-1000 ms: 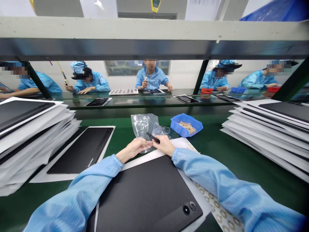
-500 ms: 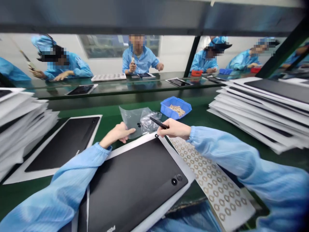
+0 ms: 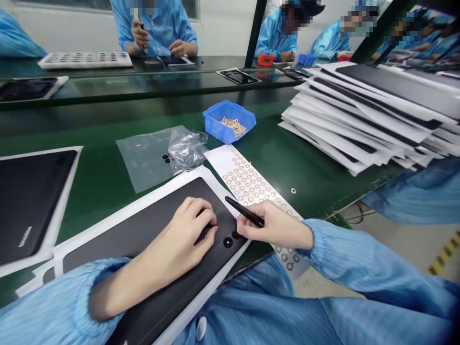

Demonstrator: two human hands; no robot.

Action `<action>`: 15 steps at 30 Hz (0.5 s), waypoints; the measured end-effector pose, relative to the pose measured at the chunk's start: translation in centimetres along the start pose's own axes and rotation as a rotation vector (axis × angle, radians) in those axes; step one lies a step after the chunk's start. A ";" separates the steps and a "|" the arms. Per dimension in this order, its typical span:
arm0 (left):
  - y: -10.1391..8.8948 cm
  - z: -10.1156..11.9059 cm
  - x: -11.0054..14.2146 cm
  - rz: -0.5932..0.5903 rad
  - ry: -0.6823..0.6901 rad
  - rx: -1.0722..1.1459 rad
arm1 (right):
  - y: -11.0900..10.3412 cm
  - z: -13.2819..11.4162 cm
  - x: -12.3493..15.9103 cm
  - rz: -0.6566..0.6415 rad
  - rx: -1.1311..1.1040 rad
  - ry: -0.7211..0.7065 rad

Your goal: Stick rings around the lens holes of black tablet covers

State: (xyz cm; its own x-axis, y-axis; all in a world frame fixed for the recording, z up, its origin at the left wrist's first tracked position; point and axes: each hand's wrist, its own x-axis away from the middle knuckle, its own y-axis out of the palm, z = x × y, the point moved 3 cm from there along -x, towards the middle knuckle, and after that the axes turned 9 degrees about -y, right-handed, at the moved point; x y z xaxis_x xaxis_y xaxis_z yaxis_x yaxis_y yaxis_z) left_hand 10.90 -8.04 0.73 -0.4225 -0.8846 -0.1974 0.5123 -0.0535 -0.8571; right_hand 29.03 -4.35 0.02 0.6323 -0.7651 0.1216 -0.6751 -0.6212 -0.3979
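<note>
A black tablet back cover [image 3: 172, 292] lies on white sheeting in front of me. My left hand [image 3: 187, 230] rests on it, fingers bent and thumb apart, holding nothing. My right hand [image 3: 262, 223] grips a slim black pen-shaped tool [image 3: 244, 211] that points up and left. Its fingertips are at the cover's corner, touching or just above the camera spot. A round black camera ring [image 3: 227, 242] shows there, with another dark round spot partly hidden by the fingers. Under and behind my right hand runs a white sheet of ring stickers [image 3: 251, 187].
A clear plastic bag [image 3: 143, 153] with small black rings lies behind the cover. Beyond it stands a blue bin [image 3: 219, 127] of small tan rings. Another cover [image 3: 28, 196] is at left, a tall stack of covers [image 3: 345, 115] at right. Co-workers sit across the bench.
My left hand has moved from the plastic bag onto the cover. My right hand, with the black tool, has come down from the cover's far edge to its camera corner. The view has turned right.
</note>
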 end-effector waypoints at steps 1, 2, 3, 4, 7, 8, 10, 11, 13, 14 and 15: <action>0.2 -0.1 0.1 -0.003 -0.003 0.003 | 0.0 0.1 0.0 -0.002 -0.004 0.008; 0.3 -0.2 0.1 -0.003 -0.007 0.004 | 0.0 0.2 0.0 -0.002 -0.006 0.015; 0.2 -0.3 0.0 -0.003 -0.009 0.006 | 0.0 0.3 0.1 0.000 -0.003 0.020; 0.1 -0.4 0.0 -0.002 -0.010 0.009 | 0.0 0.3 0.1 0.001 0.004 0.023; 0.0 -0.4 -0.2 -0.007 -0.008 0.018 | 0.1 0.2 0.3 0.024 0.072 0.012; 0.0 -0.3 -0.2 -0.011 -0.010 0.022 | 0.1 0.2 0.3 0.034 0.093 0.012; 0.1 -0.3 -0.2 -0.021 -0.018 0.024 | 0.2 0.3 0.2 0.048 0.108 0.027; 0.2 -0.3 -0.2 -0.024 -0.020 0.023 | 0.2 0.3 0.2 0.050 0.105 0.037; 0.3 -0.3 -0.2 -0.028 -0.019 0.023 | 0.3 0.2 0.2 0.056 0.109 0.046; 0.3 -0.4 -0.2 -0.029 -0.017 0.024 | 0.3 0.1 0.2 0.063 0.126 0.040; 0.3 -0.4 -0.2 -0.026 -0.013 0.026 | 0.3 0.0 0.3 0.073 0.154 0.032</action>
State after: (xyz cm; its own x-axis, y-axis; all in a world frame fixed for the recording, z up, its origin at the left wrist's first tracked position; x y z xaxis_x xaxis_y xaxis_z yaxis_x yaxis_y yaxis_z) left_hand 10.85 -7.73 0.34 -0.4261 -0.8888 -0.1688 0.5204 -0.0882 -0.8493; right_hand 29.00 -4.71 -0.03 0.5696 -0.8137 0.1157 -0.6507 -0.5325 -0.5414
